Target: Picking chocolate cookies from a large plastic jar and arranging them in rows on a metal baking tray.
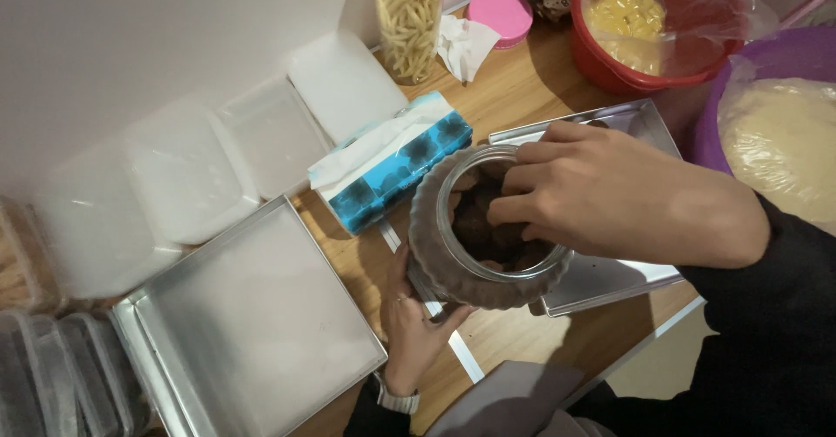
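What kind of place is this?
Probably a home kitchen where snacks get packed: a jar of dark cookies, metal baking trays, and a red tub of yellow dough on a wooden table.

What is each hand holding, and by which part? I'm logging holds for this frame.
The left hand holds the clear jar by its lower side. The right hand has its fingertips inside the jar's mouth among dark brown cookies; its grip cannot be told.

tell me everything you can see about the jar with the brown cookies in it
The jar is clear, round and fluted-sided, lid off, filled with dark brown cookies. It stands tilted toward the camera on the wooden table, beside a metal tray. The left hand cups its base; the right hand reaches into its mouth.
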